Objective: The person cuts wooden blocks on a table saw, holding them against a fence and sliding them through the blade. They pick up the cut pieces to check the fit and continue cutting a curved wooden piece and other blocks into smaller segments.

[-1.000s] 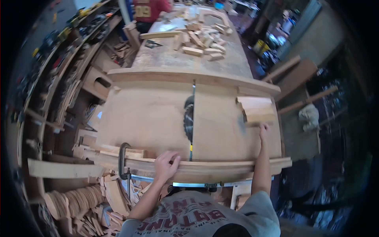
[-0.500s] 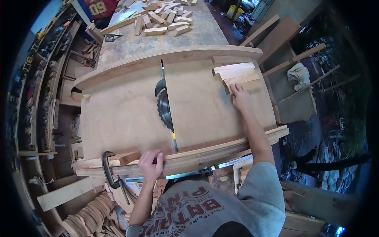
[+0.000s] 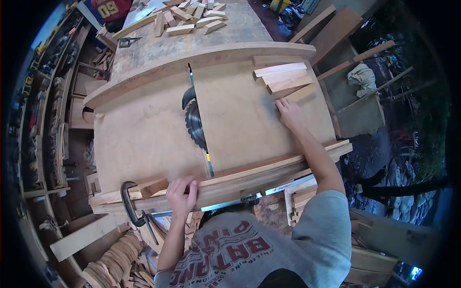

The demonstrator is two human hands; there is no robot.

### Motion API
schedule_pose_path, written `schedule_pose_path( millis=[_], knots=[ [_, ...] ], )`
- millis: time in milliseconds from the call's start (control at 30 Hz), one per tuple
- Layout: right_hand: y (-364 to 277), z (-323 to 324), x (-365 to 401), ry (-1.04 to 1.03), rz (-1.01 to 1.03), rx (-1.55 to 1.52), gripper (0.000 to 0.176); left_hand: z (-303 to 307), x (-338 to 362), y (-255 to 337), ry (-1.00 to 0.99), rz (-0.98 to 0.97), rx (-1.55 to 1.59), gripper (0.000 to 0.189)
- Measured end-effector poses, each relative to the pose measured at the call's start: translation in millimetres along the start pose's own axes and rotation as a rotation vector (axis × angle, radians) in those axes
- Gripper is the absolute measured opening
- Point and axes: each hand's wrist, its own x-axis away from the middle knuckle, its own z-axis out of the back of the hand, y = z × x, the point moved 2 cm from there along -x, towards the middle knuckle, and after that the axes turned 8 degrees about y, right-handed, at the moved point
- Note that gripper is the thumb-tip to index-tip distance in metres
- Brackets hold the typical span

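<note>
My right hand (image 3: pixel 290 113) reaches over the right side of the saw table (image 3: pixel 235 134), its fingers closed at the near end of a wooden block (image 3: pixel 302 92). That block lies at an angle beside several other pale wooden blocks (image 3: pixel 283 72) grouped near the back rail. My fingers partly cover its end. Along the front edge, my left hand (image 3: pixel 181 196) is curled over the wooden rail (image 3: pixel 225 185), thumb showing on top. Between the hands, a toothed circular saw blade (image 3: pixel 194 124) stands up through the slot in the table.
A C-clamp (image 3: pixel 128 204) grips the front rail at left, beside a wood piece (image 3: pixel 154 187). Behind the tall back rail (image 3: pixel 211 54), a workbench (image 3: pixel 158 55) carries a pile of cut blocks (image 3: pixel 192 17). A person in a red shirt (image 3: pixel 110 8) is at the far left.
My right hand has drawn slightly toward me, and the block at its fingers has turned away from the neighbouring blocks. My left hand stays on the rail. The view has shifted a little.
</note>
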Motion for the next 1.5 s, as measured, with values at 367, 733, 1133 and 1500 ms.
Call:
schedule_pose_path(
  millis=[367, 733, 1133, 1500],
  knots=[
    [-48.0, 56.5, 14.4, -0.335, -0.033, -0.11, 0.062, 4.6, 2.8, -4.3, 0.0, 0.1, 0.048, 0.012],
    [-52.3, 59.5, 43.2, -0.269, 0.012, -0.254, 0.072, 9.2, 1.4, -1.6, 0.015, 0.102, 0.076, 0.015],
    [-135.7, 88.4, 2.9, -1.063, -0.769, -1.455, 0.04, -13.2, -49.7, -13.5, -0.211, 0.411, 0.632, 0.052],
    [-181.0, 96.3, -33.3, -1.338, -0.546, -1.513, 0.047, -24.7, -63.1, -38.9, -0.245, 0.648, 0.796, 0.049]
  ],
)
